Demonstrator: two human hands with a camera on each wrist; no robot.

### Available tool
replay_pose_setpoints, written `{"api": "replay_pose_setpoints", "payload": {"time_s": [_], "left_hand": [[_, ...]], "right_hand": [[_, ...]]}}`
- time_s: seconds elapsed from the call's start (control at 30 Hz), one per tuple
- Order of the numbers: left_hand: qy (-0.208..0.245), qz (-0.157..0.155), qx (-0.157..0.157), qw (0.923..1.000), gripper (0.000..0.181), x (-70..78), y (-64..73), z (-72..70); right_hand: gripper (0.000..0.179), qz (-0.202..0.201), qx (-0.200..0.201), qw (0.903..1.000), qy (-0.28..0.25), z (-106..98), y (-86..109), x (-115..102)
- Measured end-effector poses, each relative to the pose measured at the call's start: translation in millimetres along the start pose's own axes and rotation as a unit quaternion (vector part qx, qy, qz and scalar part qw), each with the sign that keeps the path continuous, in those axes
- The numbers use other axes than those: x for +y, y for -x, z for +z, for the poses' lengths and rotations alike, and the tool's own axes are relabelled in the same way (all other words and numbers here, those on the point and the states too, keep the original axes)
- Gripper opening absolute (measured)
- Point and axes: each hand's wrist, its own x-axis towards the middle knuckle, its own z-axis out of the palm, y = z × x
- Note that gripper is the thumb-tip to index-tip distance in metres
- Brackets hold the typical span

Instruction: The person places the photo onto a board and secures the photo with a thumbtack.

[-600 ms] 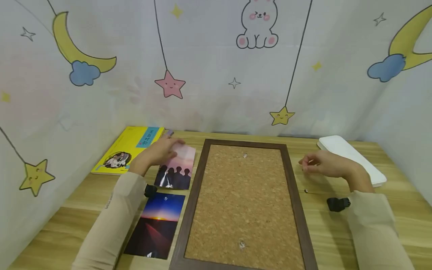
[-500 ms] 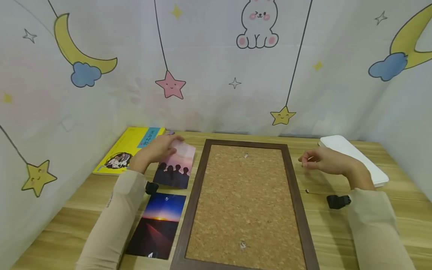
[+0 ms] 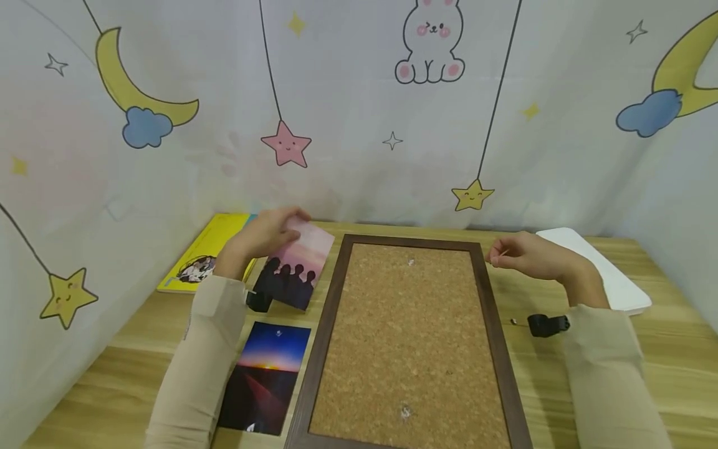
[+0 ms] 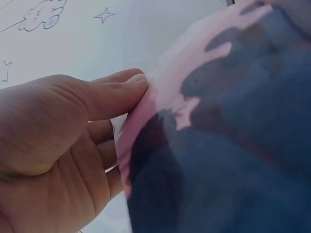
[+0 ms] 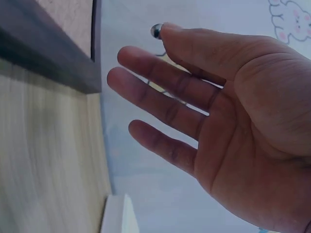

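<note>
Pinched by its upper left edge between thumb and fingers, a glossy photo print point(image 3: 300, 265) with dark silhouettes on a pink sky hangs tilted from my left hand point(image 3: 260, 236). The print fills much of the left wrist view, beside the thumb of that hand point(image 4: 63, 126). Over the far right corner of the framed corkboard point(image 3: 415, 337), my right hand point(image 3: 535, 255) holds a tiny push pin. Its round shiny head point(image 5: 156, 31) shows at the thumb tip; the rest is hidden. The other fingers of that hand point(image 5: 228, 116) are spread loosely.
A sunset photo point(image 3: 266, 377) lies left of the corkboard. Clear pins point(image 3: 411, 262) stick in the cork, far and near. A yellow book point(image 3: 204, 252) lies back left, a white case point(image 3: 600, 268) back right. Another small shiny piece point(image 3: 513, 322) rests on the table point(image 3: 550, 399).
The left hand has lifted the silhouette photo off the table and tilted it. My right hand has moved slightly up and left toward the corkboard with the push pin.
</note>
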Motion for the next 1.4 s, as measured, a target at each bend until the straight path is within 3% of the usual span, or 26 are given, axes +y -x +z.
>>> {"api": "replay_pose_setpoints", "payload": {"time_s": [0.17, 0.3, 0.5, 0.73, 1.07, 1.4], "left_hand": [[-0.003, 0.002, 0.001, 1.0000, 0.037, 4.2, -1.0, 0.6], [0.006, 0.009, 0.008, 0.9999, 0.037, 10.9, -9.2, 0.9], [0.024, 0.018, 0.021, 0.9993, 0.038, 23.7, -24.7, 3.5], [0.043, 0.030, 0.032, 0.9981, 0.039, 33.4, -41.6, 11.3], [0.092, 0.037, 0.044, 0.9941, 0.038, 62.4, -70.0, 26.5], [0.098, 0.049, 0.043, 0.9930, 0.037, 68.8, -85.0, 42.4]], "right_hand": [[0.013, -0.003, -0.001, 1.0000, 0.004, 2, -11.5, -7], [0.013, -0.003, -0.006, 1.0000, 0.004, 1, -20.3, -11], [0.010, -0.036, 0.002, 0.9993, 0.011, -1, -38.6, -18], [0.011, -0.046, -0.003, 0.9989, 0.002, -5, -56.2, -30], [0.011, -0.066, 0.022, 0.9971, -0.031, 6, -75.1, -36], [0.011, -0.068, 0.026, 0.9969, -0.031, 3, -90.1, -47]]}}
